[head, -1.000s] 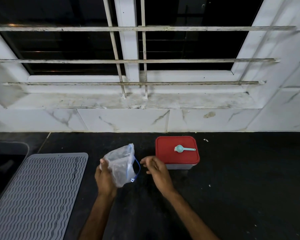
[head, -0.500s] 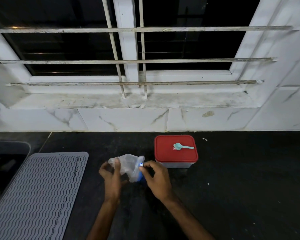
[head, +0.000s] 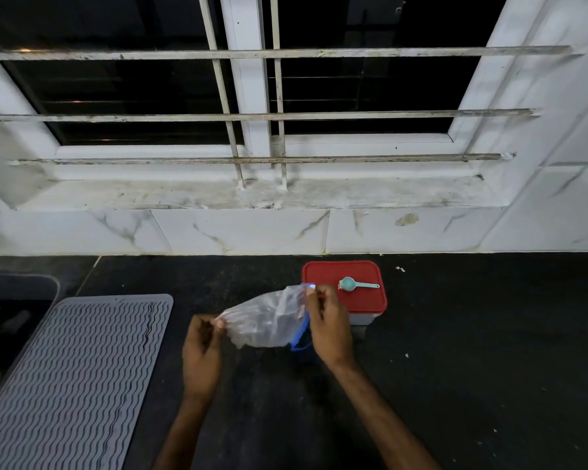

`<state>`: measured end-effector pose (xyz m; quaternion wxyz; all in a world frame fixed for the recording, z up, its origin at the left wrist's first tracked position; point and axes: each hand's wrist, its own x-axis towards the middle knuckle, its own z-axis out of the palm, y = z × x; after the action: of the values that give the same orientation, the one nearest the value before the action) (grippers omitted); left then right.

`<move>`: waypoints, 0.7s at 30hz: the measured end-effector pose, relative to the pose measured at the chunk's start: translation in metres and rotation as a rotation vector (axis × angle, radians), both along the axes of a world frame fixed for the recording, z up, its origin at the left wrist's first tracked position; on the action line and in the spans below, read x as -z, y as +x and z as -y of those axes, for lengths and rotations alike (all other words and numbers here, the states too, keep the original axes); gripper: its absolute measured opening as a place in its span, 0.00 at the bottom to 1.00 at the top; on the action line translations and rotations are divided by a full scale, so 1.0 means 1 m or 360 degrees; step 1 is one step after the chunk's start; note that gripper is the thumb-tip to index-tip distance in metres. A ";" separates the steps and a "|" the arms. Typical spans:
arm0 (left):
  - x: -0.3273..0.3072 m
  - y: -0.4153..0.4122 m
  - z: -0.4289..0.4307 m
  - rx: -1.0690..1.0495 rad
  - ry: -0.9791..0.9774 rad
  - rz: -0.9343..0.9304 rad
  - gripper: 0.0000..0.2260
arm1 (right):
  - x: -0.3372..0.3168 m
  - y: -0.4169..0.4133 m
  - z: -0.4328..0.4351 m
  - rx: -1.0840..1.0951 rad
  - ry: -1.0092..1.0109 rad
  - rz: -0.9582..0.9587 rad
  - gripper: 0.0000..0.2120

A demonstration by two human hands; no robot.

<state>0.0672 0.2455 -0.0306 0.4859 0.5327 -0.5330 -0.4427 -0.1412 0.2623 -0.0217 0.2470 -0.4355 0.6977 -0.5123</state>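
Since the frame half a second back, the hands have been drawn apart and the clear plastic bag (head: 265, 320), then bunched between them, is now stretched out sideways above the black counter (head: 472, 351). The bag's left corner is pinched between thumb and fingertips of the left hand (head: 201, 357). Its blue-edged mouth end (head: 302, 334) is gripped by the curled fingers of the right hand (head: 330, 327), which is raised in front of the near-left corner of the red lid (head: 360, 300). The bag is held clear of the counter, just left of the lidded container. Whether the blue seal is zipped or parted cannot be told, nor can the contents be made out through the creased film. Progress is judged early: the bag has been picked up and pulled taut, probably for opening or flattening. The container is noted as lidded, with the teal spoon (head: 357, 284) lying untouched on top, so no scooping or transfer is judged to have begun. The grey ribbed mat (head: 75, 378) lies well to the left, unused.
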 end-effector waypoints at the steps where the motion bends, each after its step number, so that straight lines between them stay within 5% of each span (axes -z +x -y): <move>1: 0.001 0.004 -0.001 -0.0060 0.0010 0.0005 0.03 | -0.003 -0.004 0.002 0.0048 0.0009 0.0035 0.13; 6: 0.009 0.004 -0.007 -0.0299 0.0121 -0.0006 0.05 | -0.013 -0.003 0.009 0.0035 0.0045 0.0334 0.13; 10: 0.010 -0.005 -0.009 -0.0616 0.0184 -0.0008 0.10 | -0.026 0.014 -0.007 -0.0296 0.0158 0.0956 0.25; 17: 0.011 -0.019 0.005 -0.0932 0.0295 -0.0079 0.12 | -0.013 0.014 -0.021 -0.0808 0.0292 0.0499 0.15; 21: 0.012 -0.029 0.014 -0.0950 0.0377 -0.0093 0.14 | 0.004 0.010 -0.012 -0.0574 0.0233 0.0272 0.04</move>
<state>0.0387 0.2310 -0.0429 0.5440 0.7055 -0.2838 -0.3546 -0.1314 0.2743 -0.0252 0.4240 -0.4890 0.6204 -0.4429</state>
